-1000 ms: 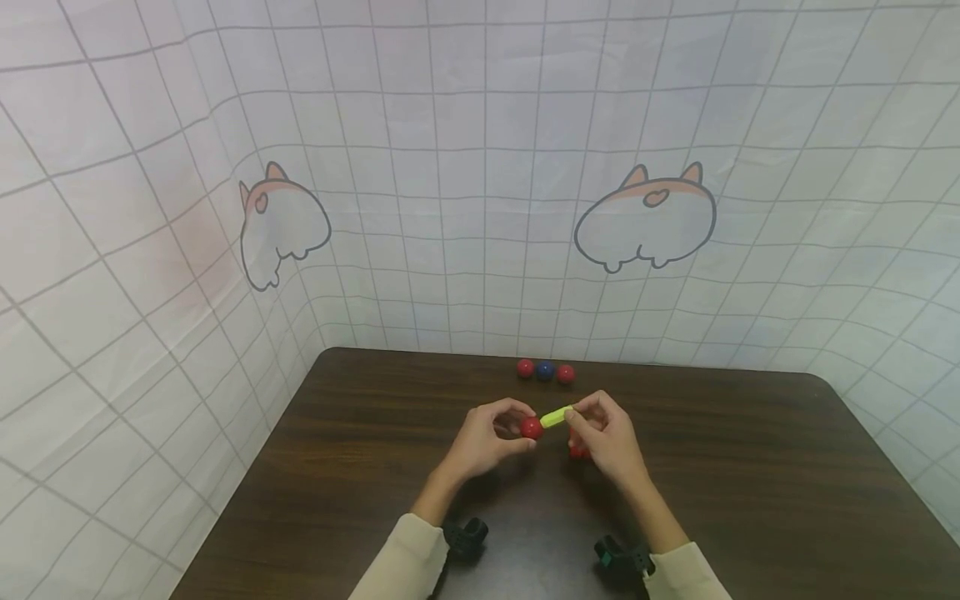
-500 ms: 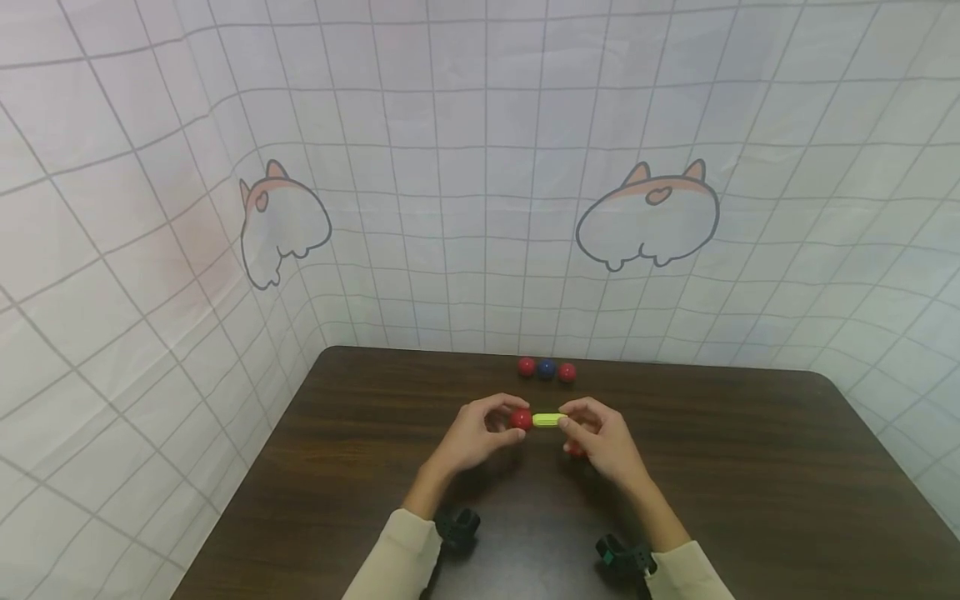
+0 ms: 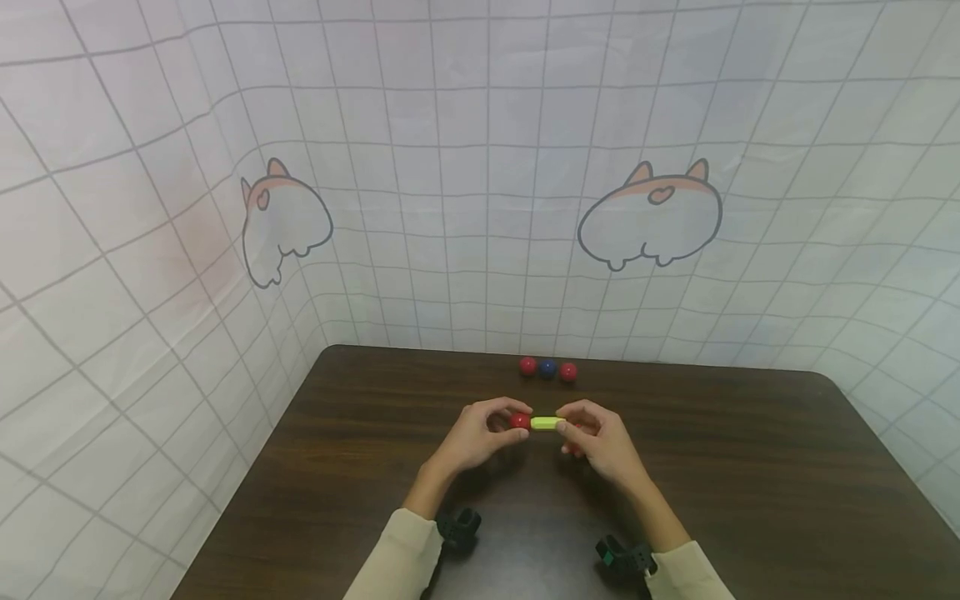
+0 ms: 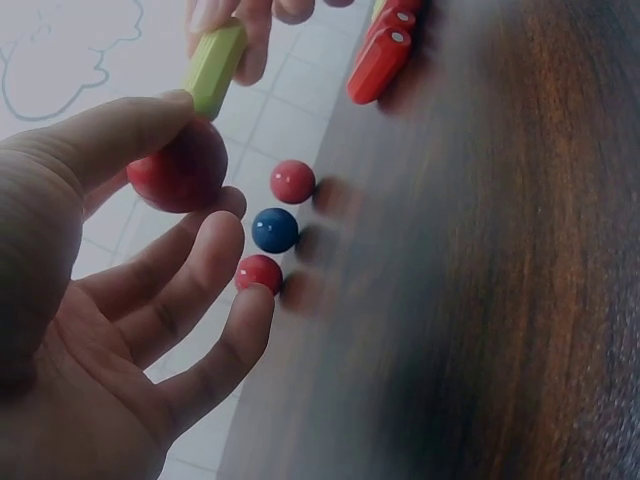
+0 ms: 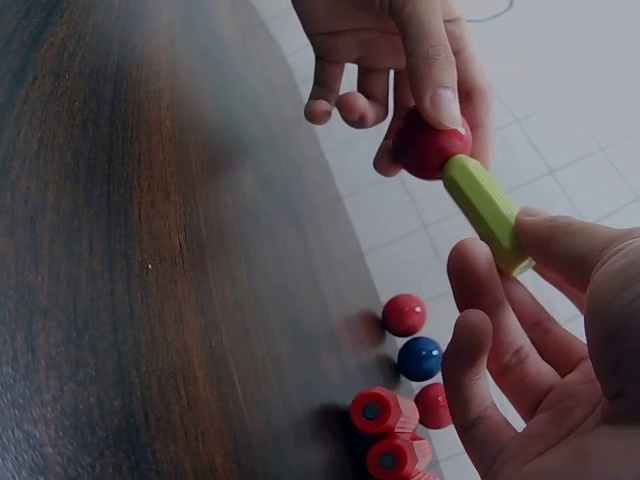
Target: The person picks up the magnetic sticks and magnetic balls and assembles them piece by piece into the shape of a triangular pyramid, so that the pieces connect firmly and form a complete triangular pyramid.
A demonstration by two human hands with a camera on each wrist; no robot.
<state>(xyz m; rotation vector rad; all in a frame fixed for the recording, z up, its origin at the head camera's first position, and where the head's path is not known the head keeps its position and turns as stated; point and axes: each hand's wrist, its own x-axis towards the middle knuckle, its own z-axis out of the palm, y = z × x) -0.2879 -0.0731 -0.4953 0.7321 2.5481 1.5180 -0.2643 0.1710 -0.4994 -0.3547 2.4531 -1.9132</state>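
Pinching the red ball [image 4: 182, 172] between thumb and fingers, the left hand [image 3: 472, 435] held it against one end of the yellow-green rod [image 5: 483, 210], while the right hand [image 3: 606, 442] pinched the other end, both pieces above the dark table [image 3: 337, 467]. They looked light and stiff (the glossy ball perhaps slippery), so the ball seemed best gripped round its middle, the rod along its faceted sides.

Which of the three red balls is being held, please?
The red ball in the left hand, against the yellow-green stick; the other two rest on the table, flanking the blue ball.
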